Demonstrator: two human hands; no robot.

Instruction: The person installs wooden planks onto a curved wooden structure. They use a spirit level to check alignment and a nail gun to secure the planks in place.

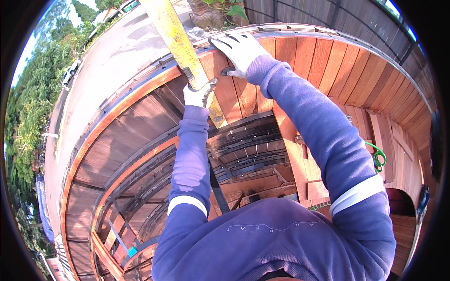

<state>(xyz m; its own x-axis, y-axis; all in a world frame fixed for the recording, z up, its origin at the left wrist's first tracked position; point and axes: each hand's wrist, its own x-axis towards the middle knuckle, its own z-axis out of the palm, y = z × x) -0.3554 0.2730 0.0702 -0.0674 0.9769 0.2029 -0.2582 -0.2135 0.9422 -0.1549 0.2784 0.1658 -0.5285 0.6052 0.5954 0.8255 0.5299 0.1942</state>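
My left hand, in a white work glove with dark finger areas, is closed round a long, scuffed yellow spirit level. The level slants from beyond the wall's top down across the planks, and its lower end reaches the wall's inner side. Just right of it, my gloved right hand lies over the upper edge of an upright reddish-brown wooden plank. Its fingers reach along the top edge while the thumb presses on the inner face. The plank stands in a row beside other upright planks.
A curved timber frame with bare dark boards sweeps round to the left. Below my arms gapes an open framework of ribs. A green hose hangs at the right near loose boards. Outside lie a paved drive and a dark fence.
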